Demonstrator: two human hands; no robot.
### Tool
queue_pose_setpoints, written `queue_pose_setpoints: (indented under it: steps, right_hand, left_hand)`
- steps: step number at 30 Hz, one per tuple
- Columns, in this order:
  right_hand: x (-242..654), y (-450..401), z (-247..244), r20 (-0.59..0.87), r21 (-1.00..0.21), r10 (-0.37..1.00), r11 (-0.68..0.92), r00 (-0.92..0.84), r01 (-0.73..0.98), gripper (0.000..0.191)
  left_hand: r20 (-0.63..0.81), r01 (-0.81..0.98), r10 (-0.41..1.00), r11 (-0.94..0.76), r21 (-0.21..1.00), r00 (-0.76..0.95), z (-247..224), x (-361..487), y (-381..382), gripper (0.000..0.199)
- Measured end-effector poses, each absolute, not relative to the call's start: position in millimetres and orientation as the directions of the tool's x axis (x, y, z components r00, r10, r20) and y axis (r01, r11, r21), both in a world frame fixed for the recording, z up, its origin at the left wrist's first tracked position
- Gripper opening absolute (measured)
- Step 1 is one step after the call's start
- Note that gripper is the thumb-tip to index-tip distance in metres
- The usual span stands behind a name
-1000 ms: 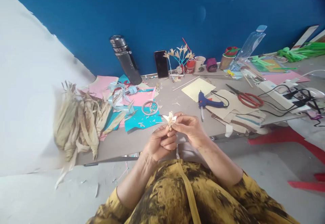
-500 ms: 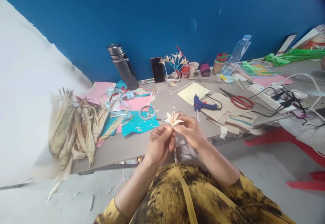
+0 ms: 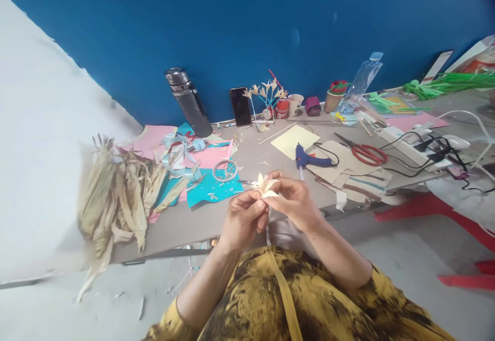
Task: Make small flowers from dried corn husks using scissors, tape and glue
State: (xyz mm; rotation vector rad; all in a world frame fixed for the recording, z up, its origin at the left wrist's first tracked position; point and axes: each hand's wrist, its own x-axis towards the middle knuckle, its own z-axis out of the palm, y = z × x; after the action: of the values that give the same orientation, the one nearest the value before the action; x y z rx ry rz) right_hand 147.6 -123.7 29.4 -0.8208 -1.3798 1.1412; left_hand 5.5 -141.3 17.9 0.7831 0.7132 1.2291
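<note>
A cream flower with pointed petals [image 3: 264, 185], apparently made of dried husk, is held up between my two hands above the table's front edge. My left hand [image 3: 244, 214] is closed, thumb and fingers pinching the base of the flower. Fingers of my right hand [image 3: 294, 200] are closed on the petals at its right side. The stem end is hidden by my fingers. Just behind the flower, partly covered, small scissors [image 3: 246, 182] lie with their tip to the left.
Dried corn husks [image 3: 116, 202] hang over the left edge. Blue paper [image 3: 214, 191] carries a tape roll [image 3: 225, 171]. A blue glue gun [image 3: 311, 158] and red-handled scissors [image 3: 365, 153] lie right. A flask [image 3: 189, 104], phone [image 3: 240, 106] and finished flowers [image 3: 266, 92] stand behind.
The flower has turned and tilted slightly between my fingers. My right hand has shifted a little to the right along its petals, and my left hand keeps its pinch.
</note>
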Motion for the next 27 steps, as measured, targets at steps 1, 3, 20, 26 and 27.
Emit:
queue_pose_setpoints:
  steps: [1, 3, 20, 26, 27]
  right_hand:
    - [148.1, -122.4, 27.7, 0.268, -0.952, 0.947, 0.232, -0.179, -0.201, 0.021]
    - [149.8, -119.8, 24.8, 0.206, -0.947, 0.954, 0.138, -0.219, -0.291, 0.024]
    - [158.4, -103.6, 22.9, 0.206, -0.937, 0.932, 0.1, -0.298, -0.334, 0.023]
    - [155.3, -92.0, 35.8, 0.289, -0.935, 0.913, 0.205, -0.288, -0.29, 0.024]
    - [154.6, -89.9, 37.8, 0.278, -0.933, 0.911, 0.18, -0.305, -0.312, 0.024]
  left_hand:
    - [-0.064, -0.544, 0.975, 0.171, 0.821, 0.211, 18.3, 6.0, -140.6, 0.031]
    - [-0.065, -0.543, 0.973, 0.179, 0.82, 0.221, 19.0, 6.2, -139.3, 0.031]
    - [-0.108, -0.394, 0.961, 0.206, 0.896, 0.255, 21.9, 1.6, -128.3, 0.031]
    - [-0.034, -0.389, 0.982, 0.104, 0.915, 0.183, 28.9, 5.0, -116.2, 0.031]
    - [-0.023, -0.394, 0.982, 0.096, 0.914, 0.187, 30.6, 6.1, -113.9, 0.031]
